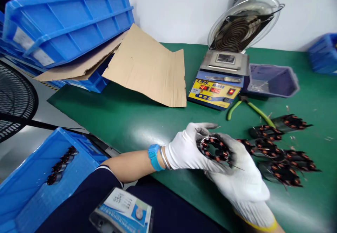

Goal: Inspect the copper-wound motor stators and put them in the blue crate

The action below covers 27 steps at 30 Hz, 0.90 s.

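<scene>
Between both gloved hands I hold a motor stator (215,149), a ring with copper windings and a dark core, its open end facing me. My left hand (188,148), in a white glove, grips its left side with the fingers curled over the top. Around the right side and underneath wraps my right hand (240,170), also in a white glove. Thin wire ends stick out near the right fingers. Just right of my right hand, several more stators (285,173) lie on the green table (131,120).
A soldering station (213,91) with lit digits stands at the back, a round fan filter (237,33) above it. Green-handled cutters (250,108) lie before a purple bin (273,82). Cardboard (150,68) leans by stacked blue crates (71,26). A lower blue crate (34,159) holds several stators.
</scene>
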Motion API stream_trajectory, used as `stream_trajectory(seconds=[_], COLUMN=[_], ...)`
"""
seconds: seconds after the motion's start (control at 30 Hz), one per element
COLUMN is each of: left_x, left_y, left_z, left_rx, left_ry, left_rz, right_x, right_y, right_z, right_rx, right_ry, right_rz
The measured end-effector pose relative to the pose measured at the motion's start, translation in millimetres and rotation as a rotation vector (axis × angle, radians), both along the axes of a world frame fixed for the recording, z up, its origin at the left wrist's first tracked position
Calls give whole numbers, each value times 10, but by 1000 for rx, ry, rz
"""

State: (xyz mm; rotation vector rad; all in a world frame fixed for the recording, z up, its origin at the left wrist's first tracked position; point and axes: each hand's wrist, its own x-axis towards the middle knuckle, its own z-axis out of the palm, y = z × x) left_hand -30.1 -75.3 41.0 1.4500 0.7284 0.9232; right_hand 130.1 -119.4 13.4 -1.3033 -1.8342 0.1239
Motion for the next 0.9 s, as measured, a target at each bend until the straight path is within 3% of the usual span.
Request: stream_trajectory(seconds=[0.07, 0.17, 0.27, 0.37, 0.5, 0.53, 0.67, 0.8, 0.83, 0.9], left_x=[-19, -56, -62, -74, -191, -220, -193, -42, -24, -24], left_y=[43, 121, 160, 154, 197, 224, 288, 217, 205, 215], left_z=[28, 127, 183, 210, 320, 343, 311, 211, 205, 218], left_rx=[155, 393, 471, 342, -23, -100, -188, -283, -337, -422], left_ry=[19, 240, 450, 543, 361, 277, 137, 322, 325, 254], left_rz=[-88, -198, -166, -147, -395, -395, -85, -369, -389, -287], right_x=[37, 124, 245, 349, 376, 368, 342, 356, 362, 371], right_y=[39, 90, 104, 91, 51, 42, 36, 69, 74, 76], right_z=[83, 197, 228, 240, 298, 310, 319, 319, 324, 330], right_rx=[23, 6, 51, 122, 71, 58, 31, 130, 136, 96], right_ry=[-52, -132, -195, -285, -268, -260, -256, -311, -321, -315], right_rz=[52, 143, 122, 106, 86, 60, -1, 18, 24, 37])
